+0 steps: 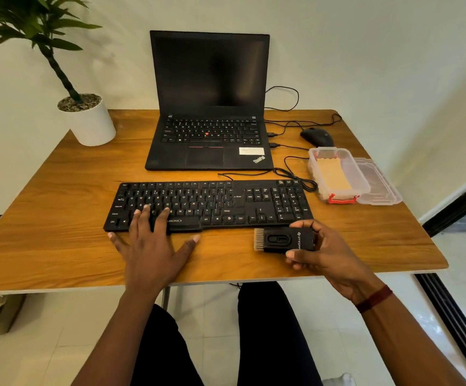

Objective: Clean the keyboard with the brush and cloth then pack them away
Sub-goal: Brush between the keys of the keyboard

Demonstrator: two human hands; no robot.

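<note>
One table (59,246), with open wood left of the left hand (151,246) and between both hands. One keyboard (226,201) lies under that hand's spread fingers. One open box (314,168) beyond the right hand (329,254) holds one cloth (332,174). One brush (282,239), gripped by the right thumb and fingers near the table's front edge, lies left-right with its bristles pointing left.

Wooden table (59,190), rounded corners. Far left corner: white plant pot (92,123). Centre back: open laptop (209,129). In front of it, black keyboard (226,203), parallel to near edge. Right side: mouse (316,137), clear box (314,165), its lid (379,182) touching alongside. Black cables (290,162) loop between laptop and box.
</note>
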